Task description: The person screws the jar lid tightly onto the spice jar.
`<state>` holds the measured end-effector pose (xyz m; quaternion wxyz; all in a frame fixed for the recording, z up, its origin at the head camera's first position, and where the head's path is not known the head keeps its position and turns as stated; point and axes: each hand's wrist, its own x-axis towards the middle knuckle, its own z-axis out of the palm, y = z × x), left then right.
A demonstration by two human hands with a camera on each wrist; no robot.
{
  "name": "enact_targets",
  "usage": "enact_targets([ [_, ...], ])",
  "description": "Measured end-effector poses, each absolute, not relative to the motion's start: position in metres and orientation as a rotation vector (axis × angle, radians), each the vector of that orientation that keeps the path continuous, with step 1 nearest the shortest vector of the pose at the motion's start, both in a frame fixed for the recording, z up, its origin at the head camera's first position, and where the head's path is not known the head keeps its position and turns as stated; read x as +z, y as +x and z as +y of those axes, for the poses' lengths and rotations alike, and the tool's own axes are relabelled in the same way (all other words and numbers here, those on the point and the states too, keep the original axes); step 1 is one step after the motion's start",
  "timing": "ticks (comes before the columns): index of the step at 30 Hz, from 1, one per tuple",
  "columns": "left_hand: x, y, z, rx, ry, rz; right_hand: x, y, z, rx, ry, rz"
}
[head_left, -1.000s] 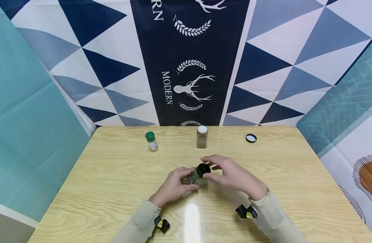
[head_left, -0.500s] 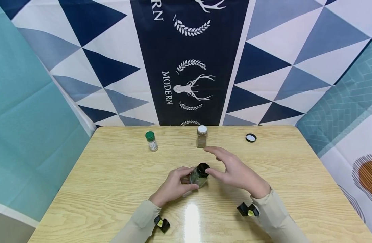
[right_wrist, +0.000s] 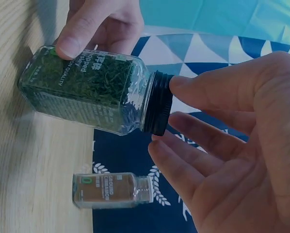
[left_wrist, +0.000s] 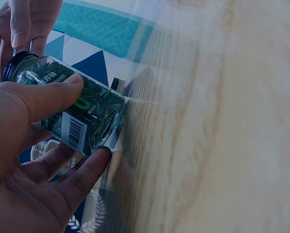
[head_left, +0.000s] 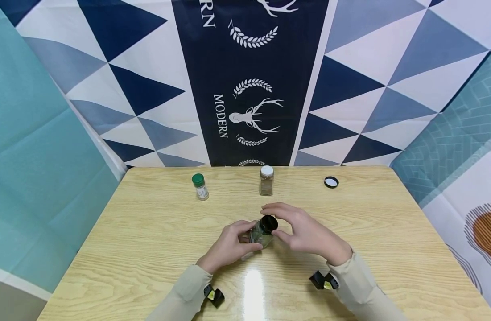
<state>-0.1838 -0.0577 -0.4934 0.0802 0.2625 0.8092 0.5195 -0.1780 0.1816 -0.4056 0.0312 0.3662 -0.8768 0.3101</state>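
Observation:
My left hand (head_left: 231,245) grips a clear glass jar of chopped parsley (right_wrist: 82,90) by its body, thumb across the label. The jar tilts just over the table, its black lid (right_wrist: 158,104) toward my right hand (head_left: 305,229). In the right wrist view, my right thumb touches the lid's side and the bent fingers lie at its lower edge. Green flakes (left_wrist: 89,107) and a barcode show through the left hand's grip in the left wrist view. Part of the jar is hidden behind the left fingers.
Behind my hands stands a cinnamon jar (head_left: 266,183) with a white top. A small green-capped bottle (head_left: 200,187) is at the back left. A loose black lid (head_left: 331,182) with a white inside lies at the back right. A patterned cloth (head_left: 253,133) hangs behind the table.
My right hand spread away from the lid half a second ago, and its fingers have since come back around it. My left hand and the jar have stayed nearly still.

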Motion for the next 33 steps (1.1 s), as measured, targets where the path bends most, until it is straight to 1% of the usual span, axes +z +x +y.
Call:
enact_targets([
  [24,-0.4938,-0.1838,-0.0575,1.549,0.771,2.418,-0.4090,-0.1803,0.1800,0.949,1.139,-2.695],
  [33,-0.4932,-0.1844,-0.0579,1.550,0.766,2.408,-0.4098,-0.1815,0.1797,1.031,1.144,-2.678],
])
